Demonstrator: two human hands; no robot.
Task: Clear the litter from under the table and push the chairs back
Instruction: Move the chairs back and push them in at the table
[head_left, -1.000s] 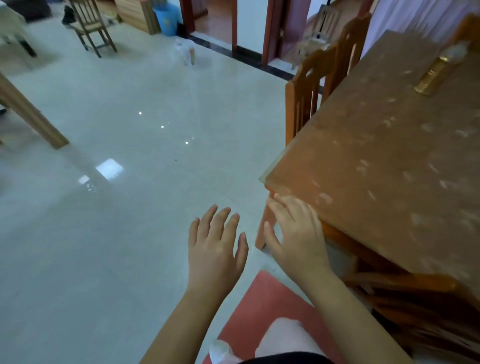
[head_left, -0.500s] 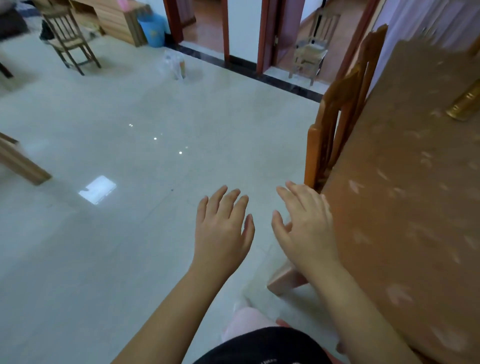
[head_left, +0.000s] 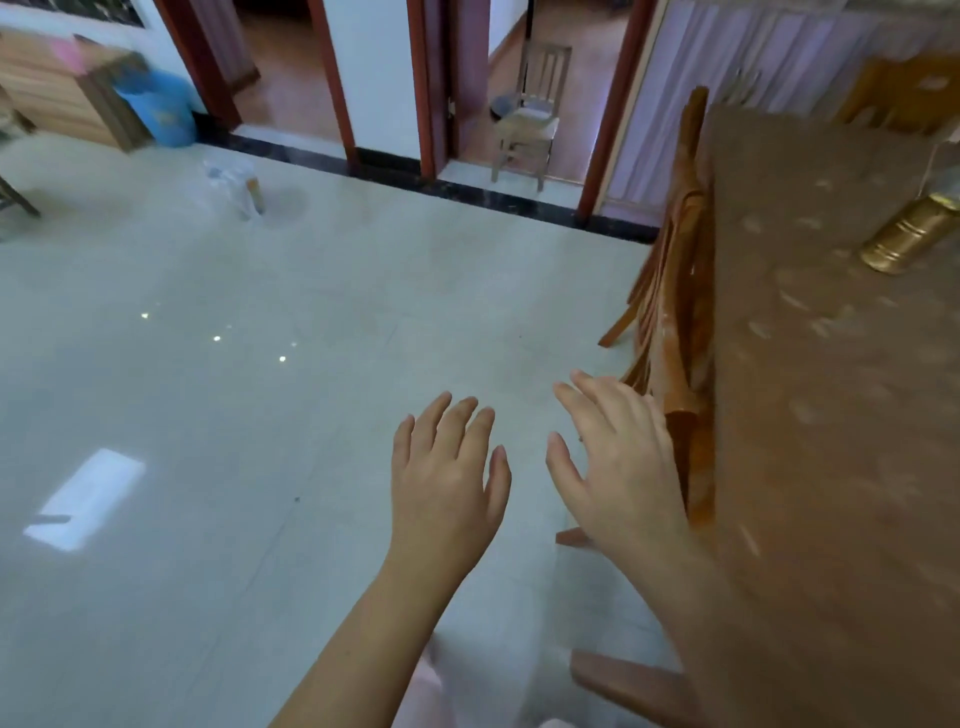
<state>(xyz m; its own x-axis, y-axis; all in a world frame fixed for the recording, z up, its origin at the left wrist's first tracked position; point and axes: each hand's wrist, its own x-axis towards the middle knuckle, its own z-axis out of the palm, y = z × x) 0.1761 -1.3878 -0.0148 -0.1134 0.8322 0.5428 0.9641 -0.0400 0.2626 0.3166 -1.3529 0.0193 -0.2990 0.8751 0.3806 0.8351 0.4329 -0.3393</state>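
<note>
head view: fingers (head_left: 460, 421) of the left hand (head_left: 447, 483) are straight and lightly spread, gripping nothing, and fingers (head_left: 589, 397) of the right hand (head_left: 621, 467) are likewise spread and empty. both hands hover palm-down over the pale tiled floor (head_left: 234, 441), side by side and apart. the right hand's outer edge overlaps the top rail of the nearest wooden chair (head_left: 680, 332); whether it touches cannot be told. that chair stands tight against the long edge of the brown table (head_left: 831, 415), with a second chair back (head_left: 693, 124) farther along the same edge. a gold canister (head_left: 909, 239) is on the tabletop. well away across the floor a clear plastic bag (head_left: 236, 184) sits near the doorways, a blue bin (head_left: 156, 109) beyond it, and a small chair (head_left: 530, 114) inside one doorway.
</note>
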